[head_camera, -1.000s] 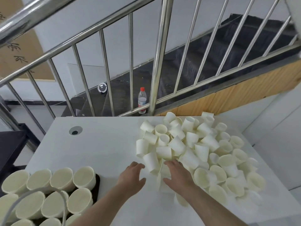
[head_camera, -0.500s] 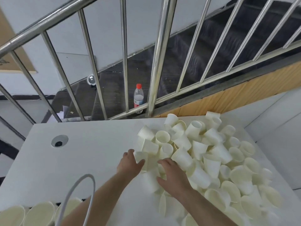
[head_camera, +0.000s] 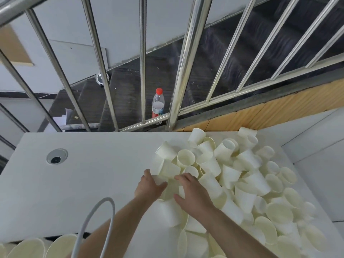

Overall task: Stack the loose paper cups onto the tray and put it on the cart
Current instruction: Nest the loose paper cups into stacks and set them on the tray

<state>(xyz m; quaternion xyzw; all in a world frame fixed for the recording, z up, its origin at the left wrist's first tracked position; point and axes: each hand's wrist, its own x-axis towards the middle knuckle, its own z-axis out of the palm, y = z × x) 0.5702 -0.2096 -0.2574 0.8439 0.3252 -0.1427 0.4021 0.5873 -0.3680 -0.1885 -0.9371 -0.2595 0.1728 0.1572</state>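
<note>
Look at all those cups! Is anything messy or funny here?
Yes. The paper cups lie in a jumbled heap on the right side of the white table, tipped every which way instead of stacked. Both hands, left hand and right hand, reach into its near edge. Oddly, a bottle stands on the stairs behind the railing.

Matt paper cups; smooth matt table; glossy metal railing.

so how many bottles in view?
1. A plastic bottle with a red cap stands upright behind the railing, beyond the table's far edge. None other visible.
</note>
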